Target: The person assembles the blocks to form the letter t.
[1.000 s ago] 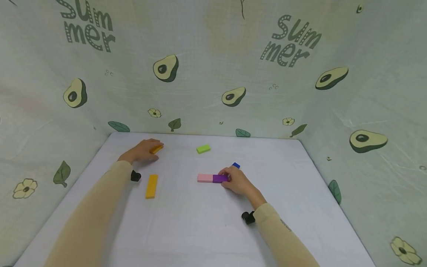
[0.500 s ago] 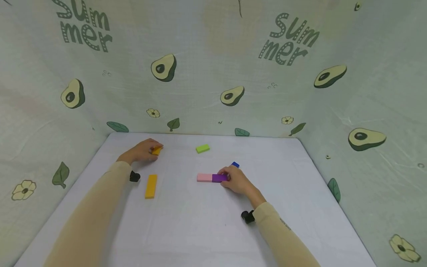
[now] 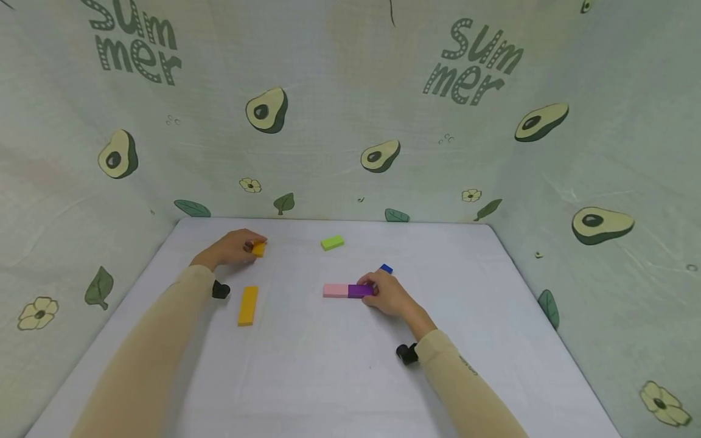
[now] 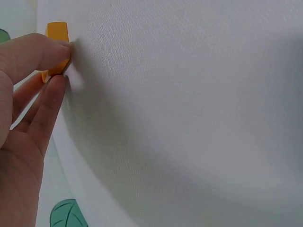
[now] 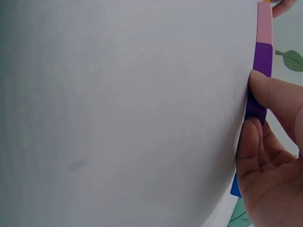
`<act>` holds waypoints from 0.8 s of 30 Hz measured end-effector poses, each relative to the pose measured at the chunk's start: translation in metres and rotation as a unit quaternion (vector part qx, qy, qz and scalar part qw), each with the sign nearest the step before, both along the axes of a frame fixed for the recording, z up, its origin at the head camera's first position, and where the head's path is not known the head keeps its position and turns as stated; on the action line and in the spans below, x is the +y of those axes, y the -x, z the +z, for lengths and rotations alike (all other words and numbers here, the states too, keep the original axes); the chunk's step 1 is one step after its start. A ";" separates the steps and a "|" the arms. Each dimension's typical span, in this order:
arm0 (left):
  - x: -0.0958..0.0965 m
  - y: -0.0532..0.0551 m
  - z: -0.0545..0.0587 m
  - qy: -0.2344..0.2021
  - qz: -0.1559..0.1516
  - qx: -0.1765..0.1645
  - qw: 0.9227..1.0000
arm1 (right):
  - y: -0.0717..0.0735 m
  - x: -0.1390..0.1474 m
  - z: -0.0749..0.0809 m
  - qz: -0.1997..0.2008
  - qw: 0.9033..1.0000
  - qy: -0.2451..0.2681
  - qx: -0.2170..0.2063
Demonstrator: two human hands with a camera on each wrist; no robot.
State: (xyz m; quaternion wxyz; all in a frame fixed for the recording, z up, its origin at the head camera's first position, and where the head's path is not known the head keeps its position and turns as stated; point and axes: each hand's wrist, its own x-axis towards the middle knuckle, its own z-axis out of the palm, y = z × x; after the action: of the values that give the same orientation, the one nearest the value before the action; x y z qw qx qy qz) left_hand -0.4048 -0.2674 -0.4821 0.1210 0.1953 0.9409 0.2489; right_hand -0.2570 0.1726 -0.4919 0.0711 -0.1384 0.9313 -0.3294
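Observation:
At the far left of the table, my left hand (image 3: 230, 248) pinches a small orange block (image 3: 258, 250) between thumb and fingers. The left wrist view shows the same orange block (image 4: 57, 31) with its end sticking out past the thumb. Near the middle, my right hand (image 3: 391, 298) grips the right end of a purple block (image 3: 358, 291), thumb on one side and fingers on the other. A pink block (image 3: 335, 291) lies end to end with the purple one, in line. Just behind the right hand a blue block (image 3: 387, 269) is partly hidden by it.
A longer orange block (image 3: 248, 306) lies on the white table (image 3: 306, 377) in front of the left hand. Further back lies a lime green block (image 3: 332, 243). Printed cloth walls (image 3: 317, 164) stand around the table's back and sides.
The orange block in my left hand has turned, from slanting to nearly in line with my view. My right hand stays on the purple block. The head view has shifted slightly.

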 end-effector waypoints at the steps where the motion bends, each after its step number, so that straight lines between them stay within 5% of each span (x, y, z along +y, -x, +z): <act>1: 0.000 0.000 0.000 -0.002 0.003 -0.001 1.000 | 0.000 0.000 0.000 0.000 1.000 0.001 0.000; 11: 0.006 -0.006 0.001 -0.022 0.001 0.011 1.000 | -0.001 0.001 0.000 0.002 1.000 0.004 0.002; 24: 0.046 -0.016 0.015 -0.052 -0.059 0.032 0.996 | -0.002 0.001 0.002 -0.001 1.000 0.010 -0.002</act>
State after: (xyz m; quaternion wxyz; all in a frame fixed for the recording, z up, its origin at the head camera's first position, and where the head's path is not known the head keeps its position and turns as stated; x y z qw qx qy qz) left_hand -0.3883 -0.2210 -0.4669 0.0946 0.2647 0.9169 0.2833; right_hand -0.2548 0.1734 -0.4903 0.0708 -0.1372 0.9280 -0.3391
